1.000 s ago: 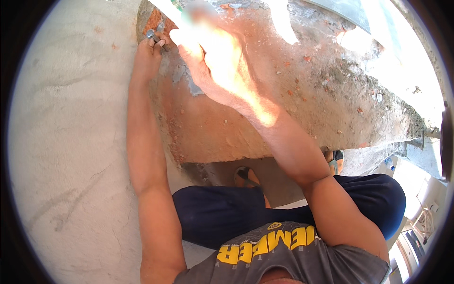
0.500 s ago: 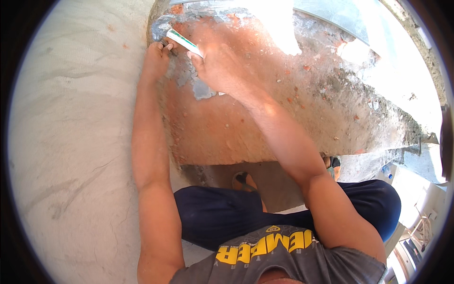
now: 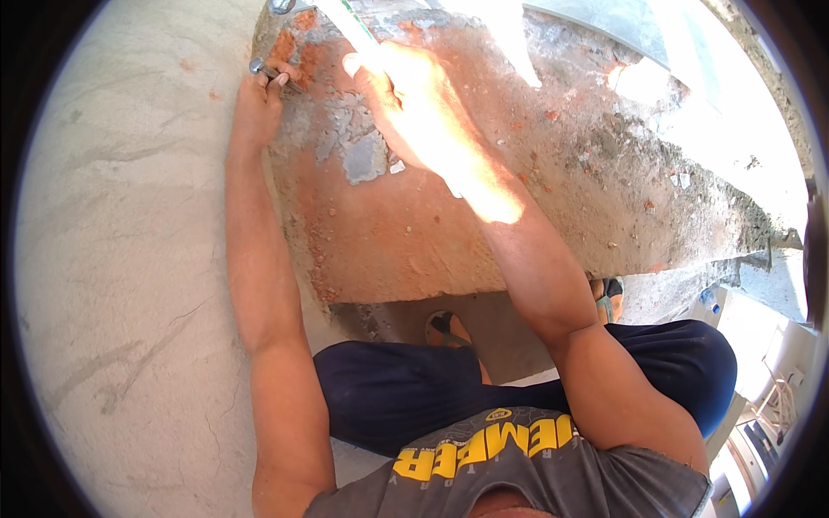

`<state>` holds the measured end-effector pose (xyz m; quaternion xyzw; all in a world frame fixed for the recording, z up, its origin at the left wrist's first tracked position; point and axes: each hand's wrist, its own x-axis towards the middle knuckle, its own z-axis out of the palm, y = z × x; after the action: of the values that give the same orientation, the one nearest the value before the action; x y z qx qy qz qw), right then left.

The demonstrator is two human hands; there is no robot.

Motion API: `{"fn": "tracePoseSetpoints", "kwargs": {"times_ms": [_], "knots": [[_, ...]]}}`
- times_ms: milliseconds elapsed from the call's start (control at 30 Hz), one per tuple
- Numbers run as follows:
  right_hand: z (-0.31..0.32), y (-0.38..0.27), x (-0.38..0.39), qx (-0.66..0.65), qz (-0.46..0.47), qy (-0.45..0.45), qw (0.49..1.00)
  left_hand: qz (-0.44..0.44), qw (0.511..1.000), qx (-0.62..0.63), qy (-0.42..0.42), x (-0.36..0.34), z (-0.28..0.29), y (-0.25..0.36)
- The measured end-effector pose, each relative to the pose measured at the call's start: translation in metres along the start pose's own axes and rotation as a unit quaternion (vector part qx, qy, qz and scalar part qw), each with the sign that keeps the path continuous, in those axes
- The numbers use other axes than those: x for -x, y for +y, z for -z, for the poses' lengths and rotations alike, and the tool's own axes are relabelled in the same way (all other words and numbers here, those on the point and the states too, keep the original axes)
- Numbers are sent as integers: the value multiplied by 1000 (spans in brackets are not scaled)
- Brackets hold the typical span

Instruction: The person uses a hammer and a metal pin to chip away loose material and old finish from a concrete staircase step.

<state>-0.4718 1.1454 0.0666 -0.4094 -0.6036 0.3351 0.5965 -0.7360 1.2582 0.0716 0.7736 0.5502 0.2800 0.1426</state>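
Observation:
My left hand [image 3: 257, 105] is closed around a metal chisel [image 3: 256, 66] beside the pale wall. Only the chisel's round butt end shows clearly; its tip is hidden. My right hand [image 3: 406, 91] grips a hammer [image 3: 348, 24] by its white handle with a green stripe. The hammer's metal head is up at the top edge of the picture, apart from the chisel. Beneath both hands lies a rough reddish-brown masonry surface [image 3: 414, 233], with chipped red brick [image 3: 283, 50] showing near the chisel.
On the left rises a plastered wall [image 3: 129, 224]. Grey mortar flakes [image 3: 364, 159] and small rubble lie on the masonry. Bright sunlight washes out its far right. Below its near edge are my sandalled feet [image 3: 442, 326]. Tangled cables [image 3: 781, 399] are at the lower right.
The hammer has lifted away from the chisel toward the top edge. My right hand has risen a little into the sunlight, and my left hand has shifted slightly left.

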Motion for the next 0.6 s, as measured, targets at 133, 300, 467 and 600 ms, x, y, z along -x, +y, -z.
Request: {"fn": "tracePoseSetpoints", "kwargs": {"times_ms": [133,300,467,600], "knots": [[-10,8,0,-22,10,-16,1000,-22,999,-17,-22,-3,-5,12],[-10,14,5,90,-100,-130,982,-21,999,-32,-35,-3,-14,16],[-5,8,9,28,-92,-79,992,-39,999,37,-2,-2,-20,-18],[-9,16,4,33,-100,-62,992,3,999,48,-16,2,-21,-11]]}}
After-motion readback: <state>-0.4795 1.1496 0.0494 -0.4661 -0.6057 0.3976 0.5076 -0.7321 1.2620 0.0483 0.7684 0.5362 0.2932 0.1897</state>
